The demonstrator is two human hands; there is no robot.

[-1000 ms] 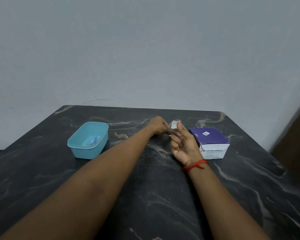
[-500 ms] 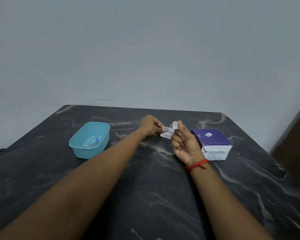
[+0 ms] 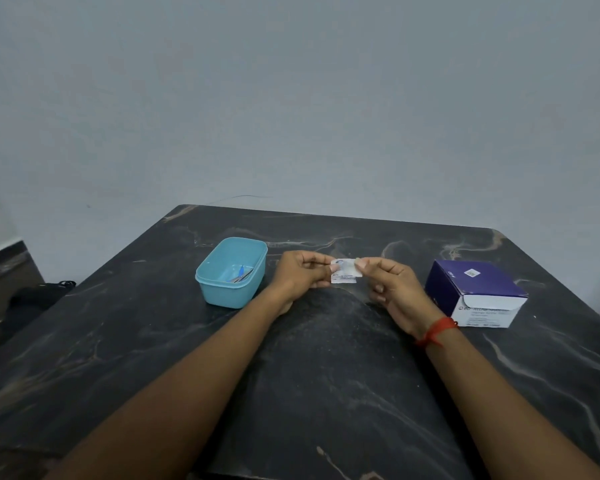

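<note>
Holds a small flat white paper sachet (image 3: 343, 274) between 2 hands, just above the dark marbled stone worktop (image 3: 326, 375), nearer its far edge than its near one. Pinches the sachet's left end with the left hand (image 3: 302, 276), thumb and forefinger closed on it, other fingers curled under, back of the hand turned up. Pinches the right end with the right hand (image 3: 392, 289), lower fingers bent loosely toward the palm. Reaches in from the near edge with both bare forearms, converging on the sachet. Wears a red thread band (image 3: 437, 330) on the right wrist. Works with a light blue rectangular plastic tub (image 3: 229, 296) just left of the left hand, toward the far left corner, holding small bits too tiny to tell, and a purple and white cardboard box (image 3: 478, 289) near the right hand, toward the right edge, apart from it.
</note>
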